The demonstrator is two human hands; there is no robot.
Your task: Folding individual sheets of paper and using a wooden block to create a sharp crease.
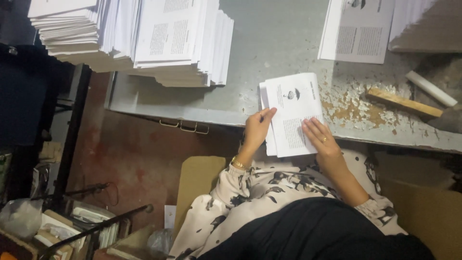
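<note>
Hands: L (257, 129) pinches booklet (294, 113) edge | R (321, 139) flat on it | table (269, 43) edge

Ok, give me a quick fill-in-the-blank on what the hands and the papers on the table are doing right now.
1. Both hands rest on a folded printed ____ at the edge of the grey table.
2. The left hand holds the sheet's ____ edge.
3. The right hand wears a ____ on one finger.
4. The wooden stick lies to the ____ of the right hand.

Missing words: sheet; left; ring; right
</note>
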